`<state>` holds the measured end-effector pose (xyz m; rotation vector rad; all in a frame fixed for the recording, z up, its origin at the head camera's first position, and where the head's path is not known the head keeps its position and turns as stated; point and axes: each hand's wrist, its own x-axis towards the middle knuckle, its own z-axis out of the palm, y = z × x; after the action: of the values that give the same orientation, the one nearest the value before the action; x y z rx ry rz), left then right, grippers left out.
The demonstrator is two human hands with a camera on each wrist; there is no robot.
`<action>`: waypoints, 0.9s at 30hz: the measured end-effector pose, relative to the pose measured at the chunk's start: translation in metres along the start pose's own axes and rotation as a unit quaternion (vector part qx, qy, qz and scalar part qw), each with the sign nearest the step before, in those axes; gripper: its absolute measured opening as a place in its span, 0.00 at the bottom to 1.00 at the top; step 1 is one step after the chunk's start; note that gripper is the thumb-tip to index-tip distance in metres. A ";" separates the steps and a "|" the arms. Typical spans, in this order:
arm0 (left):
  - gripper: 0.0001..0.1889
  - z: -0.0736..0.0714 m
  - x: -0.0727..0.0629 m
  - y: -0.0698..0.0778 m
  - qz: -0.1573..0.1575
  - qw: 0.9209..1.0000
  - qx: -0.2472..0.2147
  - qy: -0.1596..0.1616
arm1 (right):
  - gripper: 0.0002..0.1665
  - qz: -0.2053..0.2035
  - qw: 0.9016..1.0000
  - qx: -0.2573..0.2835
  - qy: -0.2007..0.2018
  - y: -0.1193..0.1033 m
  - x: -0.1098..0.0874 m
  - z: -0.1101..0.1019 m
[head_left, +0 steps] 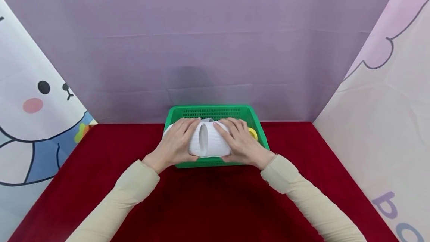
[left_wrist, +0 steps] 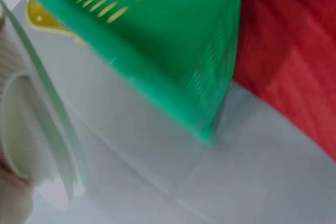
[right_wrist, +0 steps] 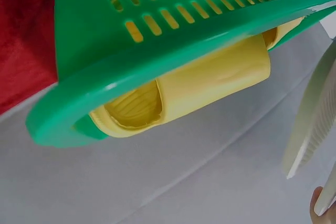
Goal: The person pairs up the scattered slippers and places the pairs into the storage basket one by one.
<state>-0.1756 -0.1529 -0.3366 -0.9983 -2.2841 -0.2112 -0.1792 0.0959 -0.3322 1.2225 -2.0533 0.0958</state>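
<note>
A pair of white slippers (head_left: pixel 217 141) with ribbed surfaces is held side by side over the green basket (head_left: pixel 181 165). My left hand (head_left: pixel 176 142) grips the left slipper, its thumb at the near side and its fingers across the top. From the other side, my right hand (head_left: pixel 244 144) grips the right slipper in the same way. The left wrist view shows part of a white slipper (left_wrist: pixel 31 124) near its left edge. Inside the basket, a yellow slipper (right_wrist: pixel 215 80) shows in the right wrist view; the hands and white slippers hide most of the basket's contents in the head view.
The basket stands on a red cloth (head_left: pixel 215 204) against a purple-grey backdrop (head_left: pixel 215 47). Printed panels flank it: a cartoon animal panel (head_left: pixel 20 66) at left and a pale panel (head_left: pixel 379 122) at right.
</note>
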 end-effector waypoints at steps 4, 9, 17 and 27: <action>0.54 -0.008 -0.001 0.004 -0.013 0.999 0.006 -0.034 | 0.63 0.029 0.999 0.027 0.000 0.004 -0.001 0.001; 0.44 -0.016 -0.009 0.011 -0.016 1.000 0.016 -0.014 | 0.63 0.063 0.996 0.059 -0.002 0.011 -0.004 0.000; 0.33 -0.020 -0.037 0.014 -0.069 0.996 -0.012 0.063 | 0.64 0.107 0.990 0.094 -0.004 0.020 -0.012 -0.002; 0.24 -0.009 -0.069 -0.007 -0.281 0.941 -0.177 0.063 | 0.62 0.139 0.985 0.102 0.021 0.037 -0.027 -0.010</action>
<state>-0.1403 -0.2027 -0.3703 -0.4437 -2.4044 -0.9237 -0.1950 0.1398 -0.3311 1.0337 -2.2063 0.4693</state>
